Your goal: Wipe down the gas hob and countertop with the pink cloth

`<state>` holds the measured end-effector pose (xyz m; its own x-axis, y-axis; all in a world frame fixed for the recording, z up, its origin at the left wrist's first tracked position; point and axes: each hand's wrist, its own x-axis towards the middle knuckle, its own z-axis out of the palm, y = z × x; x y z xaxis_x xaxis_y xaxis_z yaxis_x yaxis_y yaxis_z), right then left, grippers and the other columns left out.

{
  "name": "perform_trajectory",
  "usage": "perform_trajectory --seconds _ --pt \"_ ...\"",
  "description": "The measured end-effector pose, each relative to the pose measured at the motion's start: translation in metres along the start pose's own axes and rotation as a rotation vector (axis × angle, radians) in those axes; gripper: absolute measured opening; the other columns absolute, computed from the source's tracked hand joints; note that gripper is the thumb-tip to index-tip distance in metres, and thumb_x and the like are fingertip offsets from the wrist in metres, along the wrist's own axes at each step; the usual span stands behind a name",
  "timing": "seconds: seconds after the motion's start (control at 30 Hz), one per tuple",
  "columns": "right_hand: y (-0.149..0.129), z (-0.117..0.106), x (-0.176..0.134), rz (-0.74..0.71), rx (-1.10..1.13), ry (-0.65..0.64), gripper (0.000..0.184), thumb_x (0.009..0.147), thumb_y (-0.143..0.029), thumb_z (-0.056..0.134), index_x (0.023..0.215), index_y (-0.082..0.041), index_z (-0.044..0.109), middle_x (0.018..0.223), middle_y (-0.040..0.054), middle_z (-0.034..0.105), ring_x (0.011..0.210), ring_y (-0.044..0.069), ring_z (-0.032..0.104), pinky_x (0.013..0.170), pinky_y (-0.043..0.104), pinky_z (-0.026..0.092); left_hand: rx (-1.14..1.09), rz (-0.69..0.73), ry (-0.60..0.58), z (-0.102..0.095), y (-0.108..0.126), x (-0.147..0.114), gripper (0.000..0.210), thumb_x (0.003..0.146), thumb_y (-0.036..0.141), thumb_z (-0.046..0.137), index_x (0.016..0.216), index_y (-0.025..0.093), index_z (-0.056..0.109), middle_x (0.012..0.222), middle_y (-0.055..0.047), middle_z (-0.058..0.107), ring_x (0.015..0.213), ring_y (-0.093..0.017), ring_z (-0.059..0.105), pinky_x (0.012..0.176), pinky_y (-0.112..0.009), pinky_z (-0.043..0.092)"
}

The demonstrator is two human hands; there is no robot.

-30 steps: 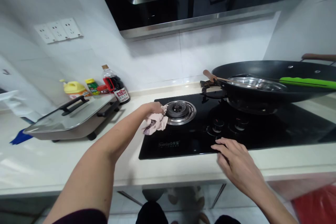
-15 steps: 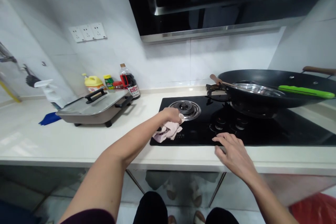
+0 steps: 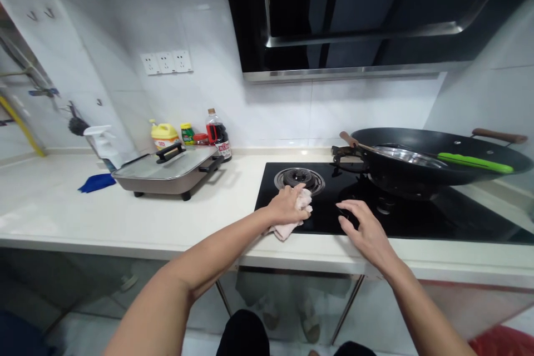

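Note:
A crumpled pale pink cloth (image 3: 287, 229) is bunched under my left hand (image 3: 287, 206), whose fingers grip it against the front left of the black glass cooktop (image 3: 321, 222). Just beyond the hand lies the round left burner (image 3: 299, 178) with its metal ring. My right hand (image 3: 367, 231) hovers at the cooktop's front edge near the control knobs, thumb and fingers apart, holding nothing. It partly hides one knob; the other knob (image 3: 384, 206) shows to its right.
A large black wok (image 3: 392, 175) sits on the right burner, with a metal bowl (image 3: 406, 154) and a green-handled utensil (image 3: 475, 162) inside. To the left stand a lidded electric pan (image 3: 167, 178), a blue cloth (image 3: 97, 182), a spray bottle (image 3: 104, 144) and a dark sauce bottle (image 3: 219, 136). A range hood (image 3: 354, 39) hangs above.
My left hand has dragged the cloth rightward along the cooktop's front, in front of the burner. My right hand has shifted slightly forward over the knobs. The view has turned a little left.

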<state>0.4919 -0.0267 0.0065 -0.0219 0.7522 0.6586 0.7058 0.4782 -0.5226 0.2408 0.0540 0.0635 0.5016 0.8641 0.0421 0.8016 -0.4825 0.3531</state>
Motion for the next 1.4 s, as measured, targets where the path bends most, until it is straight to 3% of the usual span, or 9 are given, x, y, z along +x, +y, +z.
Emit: perform_trajectory --seconds 0.17,0.33,0.47,0.6,0.8,0.93,1.1,1.27,1.4 --pt "-0.040 0.031 0.045 0.015 -0.017 -0.267 0.052 0.098 -0.052 0.057 0.139 -0.020 0.062 0.149 0.0161 0.058 0.141 0.029 0.053 0.118 0.047 0.042 -0.220 -0.011 0.149 -0.014 -0.026 -0.031 0.096 0.087 0.059 0.065 0.167 0.025 0.024 0.174 -0.014 0.031 0.159 -0.034 0.033 0.129 -0.052 0.031" --pt "-0.063 0.079 0.078 0.190 -0.084 -0.612 0.093 0.095 -0.075 0.053 0.165 -0.016 0.036 0.172 0.0182 0.035 0.159 0.033 0.032 0.128 0.047 0.027 -0.115 -0.208 0.214 -0.030 -0.087 -0.089 0.070 0.098 0.061 0.045 0.159 0.027 0.041 0.168 -0.012 0.044 0.155 -0.033 0.040 0.127 -0.058 0.031" --pt "-0.083 0.111 0.093 0.264 -0.181 -0.728 0.120 0.082 -0.085 0.063 0.170 -0.015 0.023 0.176 0.0232 0.018 0.161 0.044 0.023 0.127 0.054 0.023 -0.002 -0.306 0.231 -0.023 -0.124 -0.143 0.062 0.101 0.060 0.039 0.155 0.029 0.047 0.162 -0.011 0.051 0.151 -0.034 0.043 0.123 -0.059 0.032" --pt "-0.108 0.124 0.087 0.116 -0.221 -0.851 0.132 0.071 -0.077 0.081 0.171 -0.015 0.021 0.176 0.0268 0.012 0.159 0.049 0.019 0.125 0.056 0.022 0.110 -0.320 0.307 -0.004 -0.134 -0.169 0.053 0.102 0.056 0.042 0.146 0.031 0.056 0.153 -0.009 0.060 0.146 -0.032 0.047 0.119 -0.054 0.036" --pt "-0.133 0.120 0.033 -0.097 -0.194 -0.657 0.071 0.086 -0.036 0.072 0.151 -0.022 0.050 0.141 0.0165 0.059 0.130 0.034 0.055 0.108 0.046 0.042 0.164 -0.271 0.393 0.007 -0.128 -0.168 0.042 0.101 0.053 0.048 0.132 0.031 0.066 0.142 -0.008 0.068 0.138 -0.029 0.056 0.116 -0.051 0.036" --pt "-0.125 0.108 0.010 -0.022 -0.091 -0.561 0.082 0.076 -0.022 0.076 0.151 -0.023 0.044 0.130 0.0115 0.066 0.116 0.028 0.065 0.097 0.037 0.048 0.134 -0.270 0.427 0.006 -0.128 -0.170 0.036 0.101 0.053 0.049 0.118 0.031 0.072 0.137 -0.006 0.071 0.136 -0.028 0.058 0.114 -0.049 0.036" --pt "-0.084 0.065 0.031 0.270 -0.103 -0.428 0.074 0.077 -0.025 0.077 0.144 -0.021 0.045 0.104 0.0069 0.073 0.089 0.025 0.071 0.078 0.032 0.050 0.074 -0.254 0.478 0.007 -0.126 -0.171 0.032 0.100 0.051 0.054 0.111 0.029 0.074 0.132 -0.006 0.074 0.132 -0.028 0.060 0.113 -0.048 0.036" --pt "-0.041 0.042 0.064 0.237 -0.354 -0.124 0.071 0.084 -0.033 0.072 0.147 -0.018 0.044 0.133 0.0173 0.066 0.118 0.033 0.066 0.096 0.041 0.050 0.043 -0.223 0.540 0.010 -0.127 -0.170 0.029 0.098 0.046 0.058 0.108 0.025 0.074 0.126 -0.007 0.076 0.127 -0.028 0.064 0.110 -0.048 0.036" --pt "-0.023 0.048 0.067 0.111 -0.474 -0.414 0.073 0.086 -0.045 0.073 0.150 -0.017 0.049 0.146 0.0217 0.060 0.133 0.038 0.058 0.107 0.049 0.045 0.044 -0.209 0.566 0.013 -0.130 -0.171 0.027 0.099 0.044 0.058 0.108 0.026 0.074 0.124 -0.005 0.077 0.125 -0.027 0.065 0.108 -0.047 0.036"
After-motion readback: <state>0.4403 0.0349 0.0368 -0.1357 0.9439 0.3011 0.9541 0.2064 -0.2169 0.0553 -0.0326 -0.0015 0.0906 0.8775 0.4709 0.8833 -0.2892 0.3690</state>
